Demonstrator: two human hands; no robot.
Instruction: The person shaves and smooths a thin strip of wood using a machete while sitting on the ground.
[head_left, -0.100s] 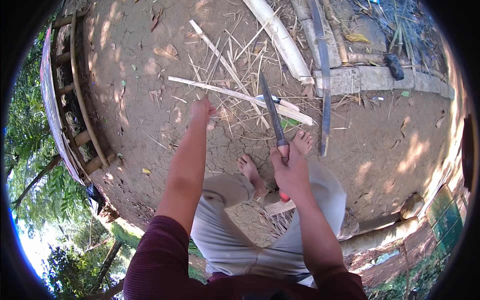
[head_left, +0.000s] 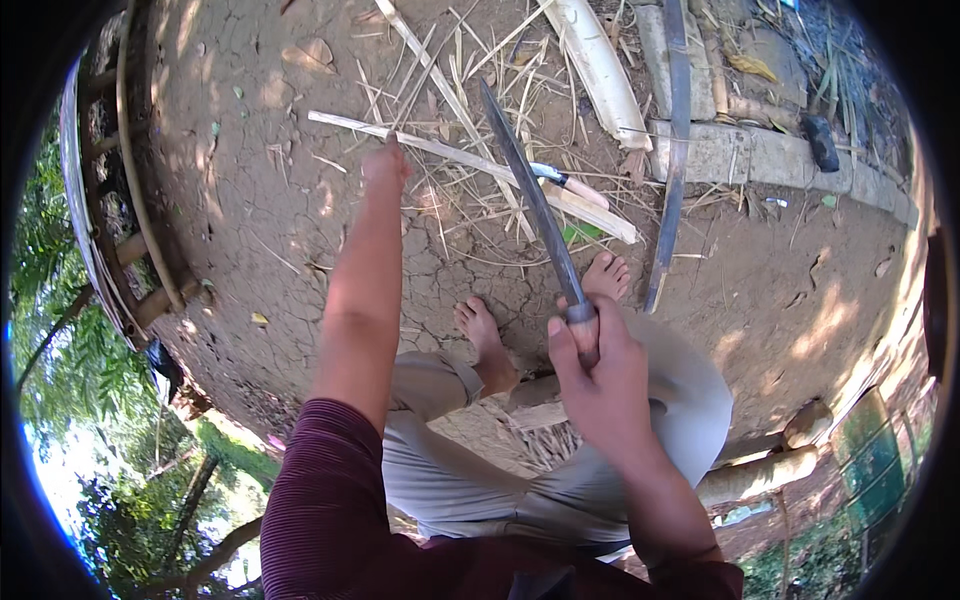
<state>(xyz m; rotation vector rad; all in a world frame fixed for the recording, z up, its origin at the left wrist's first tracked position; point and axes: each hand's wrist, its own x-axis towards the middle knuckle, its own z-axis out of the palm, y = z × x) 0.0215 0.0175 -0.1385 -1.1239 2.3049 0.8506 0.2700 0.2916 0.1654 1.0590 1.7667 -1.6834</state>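
Note:
My right hand (head_left: pixel 605 385) is closed round the wooden handle of a machete (head_left: pixel 530 190), whose long dark blade points up and to the left over the debris. My left hand (head_left: pixel 386 165) reaches forward on the left, one finger stretched toward a long pale bamboo strip (head_left: pixel 440 150) and overlapping its edge; a grip on it does not show. A small knife (head_left: pixel 582 190) with a light wooden handle lies on the strip's right part. Another pale strip (head_left: pixel 445 85) crosses behind, among thin slivers (head_left: pixel 460 215).
A split bamboo length (head_left: pixel 600 75) lies at the far side, beside a dark flat bar (head_left: pixel 676 150) and a row of pale blocks (head_left: pixel 770 160). My bare feet (head_left: pixel 483 335) stand on cracked earth. A bamboo frame (head_left: pixel 135 150) runs along the left.
My left hand has moved forward and slightly left, up to the strip. My right hand, with the machete, has shifted a little right and nearer; the blade tilts further left.

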